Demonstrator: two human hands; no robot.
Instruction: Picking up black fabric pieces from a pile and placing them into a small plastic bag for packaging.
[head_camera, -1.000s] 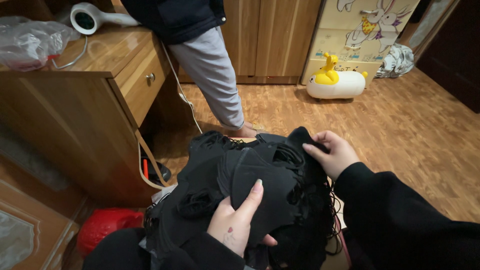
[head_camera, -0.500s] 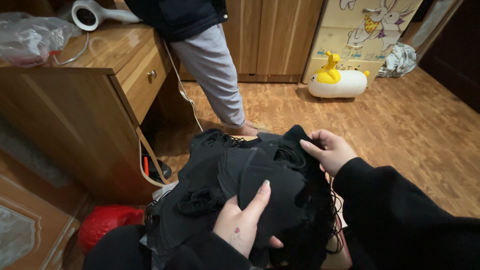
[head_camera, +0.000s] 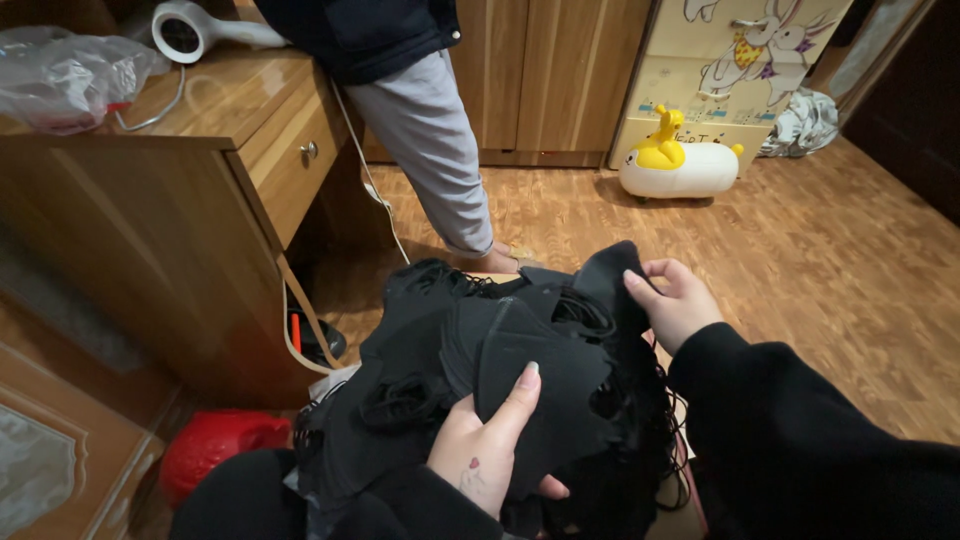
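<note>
Nearest: a heap of black fabric pieces with thin elastic loops (head_camera: 480, 400), piled in the person's lap, low centre of the head view. They look like face masks or similar cut cloth (too dark to say for certain).

Left hand (head_camera: 490, 450) lies under and against the near side of the heap, fingers (head_camera: 522, 385) pointing up and away, thumb tucked below: closed on one flat black piece (head_camera: 550, 400) that stands a little proud of the rest. Right hand (head_camera: 675, 300) is at the far right edge of the heap, fingers curled narrow, pinching a raised fold of the black fabric. Both hands are holding; neither is spread wide.

Relation that matters: the heap lies between the hands, its long run going from near left to far right. The left hand is the nearer one, the right sits at the far end and a little higher. Loose black cords (head_camera: 660, 440) hang off the right side of the heap beside the right sleeve (head_camera: 800, 440).

Room to move: open wooden floor (head_camera: 820, 260) to the right and ahead. To the left it is tight, with a wooden dresser (head_camera: 200, 200) close by and a red bag-like thing (head_camera: 215, 450) at its foot.

Further off: another person's leg in grey trousers (head_camera: 430, 140) stands beside the dresser. On the dresser's surface, a white hair dryer (head_camera: 190, 30) and a crumpled clear plastic bag (head_camera: 65, 80). Farthest, a yellow and white duck toy (head_camera: 675, 160) against a pale cartoon-printed cabinet (head_camera: 740, 70).
</note>
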